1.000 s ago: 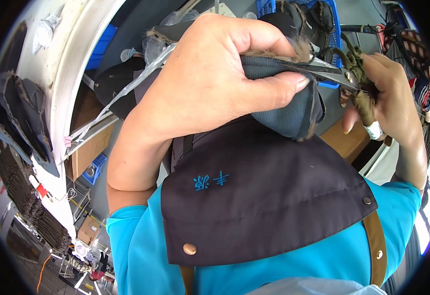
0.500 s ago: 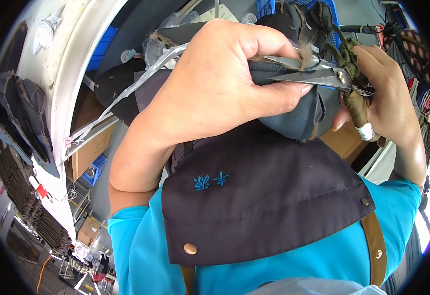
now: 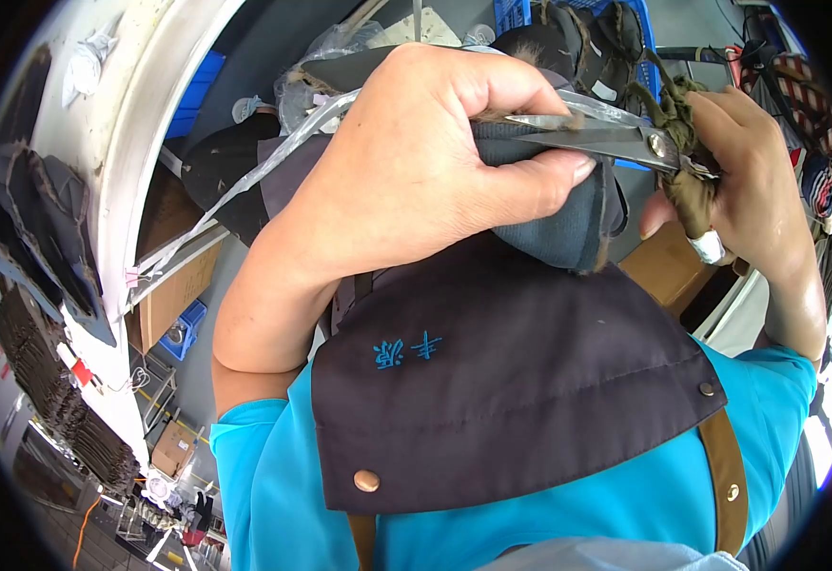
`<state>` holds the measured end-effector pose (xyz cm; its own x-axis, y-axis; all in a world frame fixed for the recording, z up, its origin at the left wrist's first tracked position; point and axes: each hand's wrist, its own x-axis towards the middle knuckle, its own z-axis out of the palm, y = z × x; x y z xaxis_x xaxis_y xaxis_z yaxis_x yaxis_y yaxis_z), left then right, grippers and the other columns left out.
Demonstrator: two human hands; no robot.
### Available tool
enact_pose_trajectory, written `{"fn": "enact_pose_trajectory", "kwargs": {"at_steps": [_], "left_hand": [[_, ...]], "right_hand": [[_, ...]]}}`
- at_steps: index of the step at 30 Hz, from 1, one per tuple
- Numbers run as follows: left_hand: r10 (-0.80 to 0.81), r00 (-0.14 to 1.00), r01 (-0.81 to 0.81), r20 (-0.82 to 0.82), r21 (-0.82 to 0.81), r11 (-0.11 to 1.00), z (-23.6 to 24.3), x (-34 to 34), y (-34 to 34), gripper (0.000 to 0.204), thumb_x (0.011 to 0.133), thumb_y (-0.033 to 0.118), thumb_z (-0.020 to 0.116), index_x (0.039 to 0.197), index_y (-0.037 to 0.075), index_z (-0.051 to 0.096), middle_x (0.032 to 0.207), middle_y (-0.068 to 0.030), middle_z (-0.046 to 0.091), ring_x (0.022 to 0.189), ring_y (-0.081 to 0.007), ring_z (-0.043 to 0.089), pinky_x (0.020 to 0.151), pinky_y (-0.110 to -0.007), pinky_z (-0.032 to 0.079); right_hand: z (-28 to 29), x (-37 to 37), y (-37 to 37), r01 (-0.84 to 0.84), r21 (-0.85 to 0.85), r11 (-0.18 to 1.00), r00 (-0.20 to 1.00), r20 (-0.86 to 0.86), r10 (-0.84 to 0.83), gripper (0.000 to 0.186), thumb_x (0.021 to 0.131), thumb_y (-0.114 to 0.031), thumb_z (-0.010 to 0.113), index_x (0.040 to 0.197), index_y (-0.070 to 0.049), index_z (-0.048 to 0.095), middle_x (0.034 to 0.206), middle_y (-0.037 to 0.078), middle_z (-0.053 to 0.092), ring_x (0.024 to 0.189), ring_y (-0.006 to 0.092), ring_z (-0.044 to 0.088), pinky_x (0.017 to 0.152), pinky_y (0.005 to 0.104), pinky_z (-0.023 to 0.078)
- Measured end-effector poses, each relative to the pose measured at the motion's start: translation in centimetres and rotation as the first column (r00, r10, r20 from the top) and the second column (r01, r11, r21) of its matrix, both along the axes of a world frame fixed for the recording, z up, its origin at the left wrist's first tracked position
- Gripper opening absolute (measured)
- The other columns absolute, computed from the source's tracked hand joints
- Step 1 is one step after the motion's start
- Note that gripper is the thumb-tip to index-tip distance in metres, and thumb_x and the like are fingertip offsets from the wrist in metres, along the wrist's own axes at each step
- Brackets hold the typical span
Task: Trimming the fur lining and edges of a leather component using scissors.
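Observation:
My left hand (image 3: 444, 157) is closed on a blue-grey fabric piece (image 3: 551, 240) with brown furry edges, thumb below and fingers above. Part of the piece is hidden behind that hand. My right hand (image 3: 753, 162) grips a pair of scissors (image 3: 616, 145) whose handles are wrapped in olive cloth (image 3: 694, 205). The blades point left and stand slightly apart, lying over the fabric between my left thumb and fingers. A white band shows at the lower end of the wrapping. Beneath both hands is my dark apron (image 3: 520, 362).
At the top, a blue plastic basket (image 3: 646, 43) holds several dark fur-edged pieces (image 3: 616, 48). A long clear plastic strip (image 3: 268, 164) runs behind my left wrist. More dark pieces (image 3: 40, 224) lie on a white surface at left. Cardboard boxes (image 3: 663, 271) stand below.
My left hand and the fabric have shifted slightly left. The scissors have moved a little with them, and fur tufts near the blades sit differently.

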<state>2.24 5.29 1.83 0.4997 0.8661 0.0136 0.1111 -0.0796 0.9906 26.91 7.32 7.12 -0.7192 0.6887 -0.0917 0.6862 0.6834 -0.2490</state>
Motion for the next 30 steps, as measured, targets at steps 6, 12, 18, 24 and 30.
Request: {"fn": "enact_pose_trajectory", "kwargs": {"at_steps": [6,12,18,24,30], "left_hand": [[0.008,0.999,-0.006,0.032,-0.056,0.998,-0.1,-0.1,0.1,0.010,0.073,0.004,0.068,0.080,-0.001,0.064,0.069,0.0030,0.058,0.062,-0.0017,0.048,0.055,-0.017,0.039],[0.063,0.990,-0.042,0.124,-0.164,0.986,-0.1,-0.4,0.2,0.011,0.073,0.004,0.069,0.082,-0.001,0.063,0.071,0.0011,0.060,0.064,-0.0031,0.051,0.057,-0.018,0.042],[0.077,0.960,-0.030,0.268,-0.174,0.984,-0.7,-1.0,0.1,0.014,0.079,0.009,0.065,0.089,-0.001,0.062,0.080,-0.0023,0.062,0.074,-0.0054,0.055,0.068,-0.020,0.044],[0.190,0.911,-0.030,0.367,-0.399,0.917,-1.0,-1.4,-0.1,0.023,0.087,0.017,0.055,0.099,-0.002,0.057,0.089,-0.0058,0.063,0.081,-0.0089,0.057,0.075,-0.022,0.044],[0.215,0.875,0.001,0.434,-0.446,0.895,-1.4,-2.0,-0.5,0.030,0.088,0.020,0.051,0.103,-0.006,0.054,0.093,-0.0100,0.062,0.084,-0.0121,0.058,0.078,-0.023,0.044]], "right_hand": [[-0.6,0.3,0.1,0.044,0.026,0.999,0.999,0.007,-0.044,0.046,0.051,-0.014,0.067,0.092,0.005,0.057,0.068,0.016,0.052,0.066,0.0335,0.048,0.059,0.0373,0.039],[-1.6,0.3,0.7,0.046,-0.628,0.777,0.876,-0.349,-0.334,0.052,0.066,-0.044,0.075,0.074,0.000,0.049,0.060,0.003,0.041,0.057,0.0124,0.039,0.053,0.0291,0.035],[-4.3,-2.1,-3.0,-0.168,-0.925,0.342,0.327,-0.379,-0.865,0.077,0.048,-0.044,0.085,0.103,-0.001,0.054,0.086,-0.001,0.054,0.072,0.0068,0.047,0.064,0.0182,0.038],[-5.3,-5.4,-3.6,-0.051,-0.764,0.644,0.353,-0.617,-0.704,0.051,0.057,-0.016,0.084,0.097,-0.002,0.054,0.077,-0.001,0.050,0.074,0.0080,0.047,0.069,0.0213,0.038],[-5.7,-5.3,-3.0,-0.081,-0.811,0.579,0.380,-0.562,-0.735,0.037,0.068,-0.005,0.073,0.100,0.000,0.054,0.079,0.000,0.055,0.075,0.0079,0.051,0.072,0.0213,0.042]]}}
